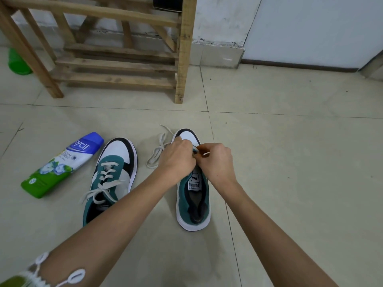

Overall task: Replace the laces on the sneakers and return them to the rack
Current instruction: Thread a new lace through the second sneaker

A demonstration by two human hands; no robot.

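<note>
The wooden shoe rack (pixel 116 65) was seen well back from the work, against the wall. Its front post and the gaps between its slats were judged the likeliest snags when the pair is carried in. A wide run of tiled floor (pixel 290 162) was left open between the rack and the shoes and off to the right, so room for the arms was not in doubt.

The laced sneaker (pixel 112 177) was set on the left with its bow ends trailing. These could be caught by the forearm that crossed just above its heel. The second sneaker (pixel 192 206) was stood beside it, toe toward the rack, eyelets mostly unthreaded.

A Nycil powder bottle (pixel 62 164) was laid near the laced sneaker's outer side. It could be rolled by a careless elbow.

The loose lace (pixel 158 151) was looped on the floor between the two toes. Uneven ends or a skipped eyelet were judged the main risk if it were pulled too hard.

The left hand (pixel 178 160) was curled tight on that lace at the front eyelets. The right hand (pixel 218 162) was pinched on it too, touching the left.
</note>
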